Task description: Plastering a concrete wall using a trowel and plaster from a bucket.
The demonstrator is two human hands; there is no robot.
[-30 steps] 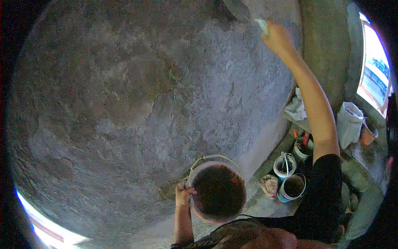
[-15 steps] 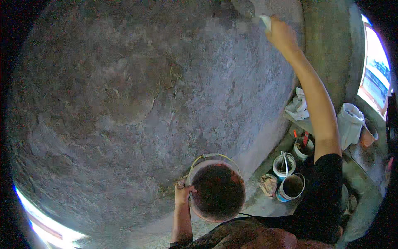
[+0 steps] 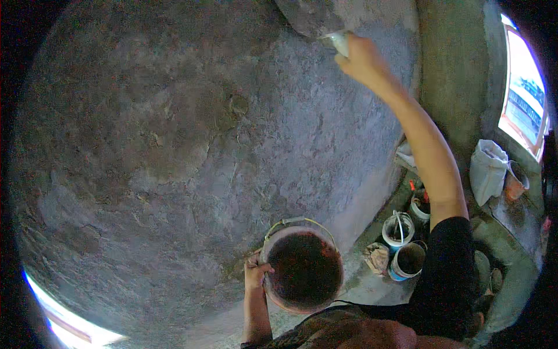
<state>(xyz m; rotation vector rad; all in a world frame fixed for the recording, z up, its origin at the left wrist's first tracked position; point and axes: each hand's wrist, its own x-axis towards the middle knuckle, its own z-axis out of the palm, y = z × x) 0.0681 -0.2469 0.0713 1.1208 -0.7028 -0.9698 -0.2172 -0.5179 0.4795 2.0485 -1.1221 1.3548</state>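
Note:
My left hand [image 3: 255, 272] grips the left side of a round bucket [image 3: 268, 291], its thumb lying over the rim. The bucket has a pale rim and a yellowish wire handle, and is dark inside with a reddish patch at the right. High up, my outstretched right hand [image 3: 363, 60] is closed on a small whitish hand tool [image 3: 339, 43], held against a rough grey wall [image 3: 279, 122]. Blur hides the tool's exact kind. Beside the tool, a darker, smoother patch [image 3: 302, 14] of wall shows a distinct edge.
Right of my body stand several pails, among them a white-handled pail [image 3: 399, 230] and a blue-and-white pail [image 3: 409, 260]. Next to them is a crumpled paper bag [image 3: 376, 258]. Farther right are a white sack [image 3: 488, 171], an orange-brown container [image 3: 516, 181] and a bright window [image 3: 525, 87].
My right hand has swept left and slightly down across the wall with the whitish tool. My left hand and the bucket have hardly moved.

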